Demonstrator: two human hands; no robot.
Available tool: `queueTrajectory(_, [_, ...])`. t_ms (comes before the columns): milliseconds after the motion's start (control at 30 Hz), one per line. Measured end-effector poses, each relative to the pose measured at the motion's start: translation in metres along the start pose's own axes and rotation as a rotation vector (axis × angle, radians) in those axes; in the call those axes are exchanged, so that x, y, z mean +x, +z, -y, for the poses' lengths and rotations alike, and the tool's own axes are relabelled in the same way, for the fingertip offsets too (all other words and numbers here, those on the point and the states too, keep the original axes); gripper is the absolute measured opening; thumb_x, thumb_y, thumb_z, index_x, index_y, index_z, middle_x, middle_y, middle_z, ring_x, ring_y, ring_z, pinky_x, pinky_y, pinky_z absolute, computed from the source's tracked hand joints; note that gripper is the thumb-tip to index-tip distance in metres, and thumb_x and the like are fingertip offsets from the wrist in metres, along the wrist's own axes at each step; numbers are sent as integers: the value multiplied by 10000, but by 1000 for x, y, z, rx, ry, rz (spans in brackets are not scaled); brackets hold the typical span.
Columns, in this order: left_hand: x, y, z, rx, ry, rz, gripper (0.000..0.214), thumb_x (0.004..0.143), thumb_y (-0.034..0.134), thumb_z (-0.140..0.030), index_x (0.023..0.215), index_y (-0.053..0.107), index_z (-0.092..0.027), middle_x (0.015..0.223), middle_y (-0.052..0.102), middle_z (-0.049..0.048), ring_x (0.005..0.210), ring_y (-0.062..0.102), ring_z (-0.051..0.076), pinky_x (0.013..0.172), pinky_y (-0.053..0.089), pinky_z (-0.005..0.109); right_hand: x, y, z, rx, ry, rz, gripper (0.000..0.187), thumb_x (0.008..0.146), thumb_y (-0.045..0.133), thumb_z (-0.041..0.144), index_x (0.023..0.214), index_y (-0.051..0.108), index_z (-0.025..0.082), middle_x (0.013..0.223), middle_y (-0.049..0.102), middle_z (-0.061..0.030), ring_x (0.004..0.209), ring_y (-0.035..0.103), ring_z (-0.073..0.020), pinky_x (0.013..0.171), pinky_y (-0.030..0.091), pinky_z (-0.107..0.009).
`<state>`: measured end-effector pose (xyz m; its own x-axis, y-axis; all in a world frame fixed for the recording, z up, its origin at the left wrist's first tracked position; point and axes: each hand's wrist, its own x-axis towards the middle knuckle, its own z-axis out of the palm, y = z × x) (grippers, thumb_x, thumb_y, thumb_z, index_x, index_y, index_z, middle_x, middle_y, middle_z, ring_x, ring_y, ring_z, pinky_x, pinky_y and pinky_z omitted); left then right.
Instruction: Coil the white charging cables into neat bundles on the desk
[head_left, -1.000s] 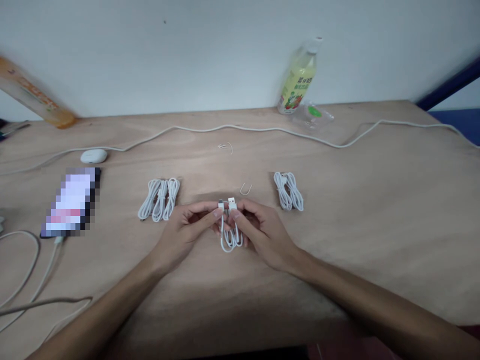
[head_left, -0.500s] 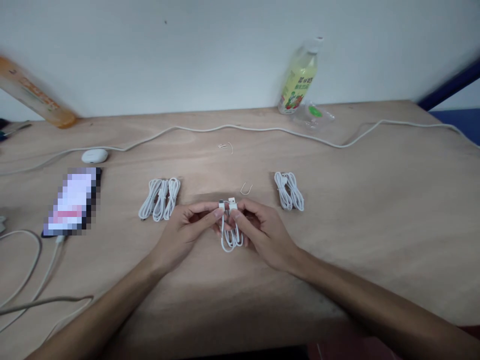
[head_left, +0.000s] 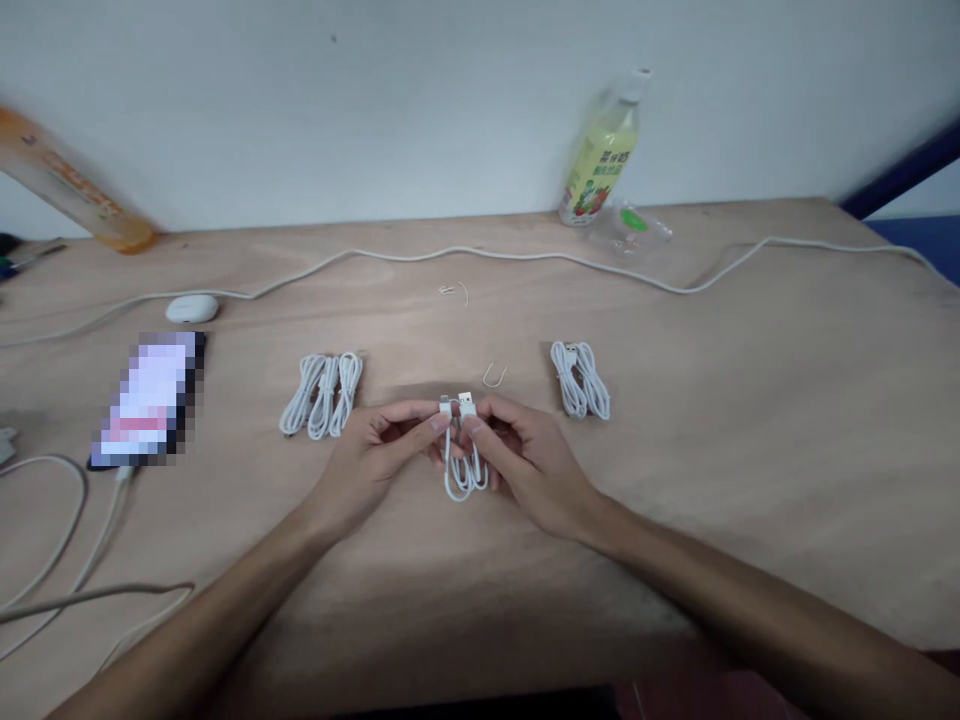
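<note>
A white USB cable point(head_left: 459, 488), folded into loops, hangs between my two hands just above the table. My left hand point(head_left: 382, 445) pinches its smaller plug between thumb and forefinger. In my right hand point(head_left: 525, 455) the wider USB-A plug is gripped the same way, its metal end pointing away from me. Both plugs sit side by side, a small gap apart. Part of the looped cable is hidden behind my fingers. A bent twist tie point(head_left: 494, 377) lies on the table just beyond the plugs.
Several bundled white cables point(head_left: 322, 395) lie left of my hands, and another bundle point(head_left: 580, 380) lies right. Farther left are a phone point(head_left: 146, 400) and a white earbud case point(head_left: 192, 308). A long white cord point(head_left: 517, 255) crosses the back, before a drink bottle point(head_left: 604, 160) and an orange bottle point(head_left: 75, 190).
Both hands keep the same pinch on the cable's plugs. The whole view has shifted very slightly; nothing on the table has moved.
</note>
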<state>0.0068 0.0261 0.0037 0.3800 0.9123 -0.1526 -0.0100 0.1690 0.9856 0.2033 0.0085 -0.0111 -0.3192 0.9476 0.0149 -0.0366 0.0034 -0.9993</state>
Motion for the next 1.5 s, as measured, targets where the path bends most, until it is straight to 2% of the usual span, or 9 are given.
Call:
queueTrajectory(533, [0, -2, 4, -41, 11, 25, 152, 1017, 768, -310, 1076, 900, -261, 889, 858, 11, 791, 739, 117, 797, 578, 185, 1, 0, -1, 16, -21, 9, 282, 1084, 588, 383, 870, 655, 213, 754, 616, 24, 605, 491, -115, 583, 436, -251])
queueTrajectory(900, [0, -2, 5, -68, 18, 20, 139, 1015, 770, -308, 1043, 891, -247, 874, 851, 6, 780, 748, 118, 770, 587, 190, -1, 0, -3, 61, -29, -20, 292, 1089, 594, 393, 864, 642, 212, 775, 637, 20, 623, 511, -113, 612, 452, -254])
queueTrajectory(1000, [1, -2, 6, -79, 8, 13, 135, 991, 801, -338, 1007, 879, -230, 859, 841, 9, 774, 750, 124, 759, 594, 199, -1, 0, -6, 56, -2, -13, 300, 1081, 615, 429, 872, 639, 214, 788, 640, 13, 633, 519, -119, 592, 433, -255])
queueTrajectory(1200, [1, -2, 7, -101, -26, -25, 199, 895, 895, -369, 897, 824, -183, 790, 819, 12, 715, 733, 124, 712, 594, 200, -2, -1, -12, 50, 39, 6, 272, 1048, 684, 458, 911, 665, 224, 849, 697, -15, 737, 616, -162, 653, 486, -283])
queueTrajectory(1500, [1, -1, 6, -157, -33, -35, 206, 829, 930, -244, 826, 734, -183, 703, 772, -23, 619, 677, 104, 600, 554, 178, -2, -1, -6, 25, 34, 37, 294, 1073, 636, 448, 904, 674, 211, 799, 681, 5, 655, 540, -133, 613, 419, -275])
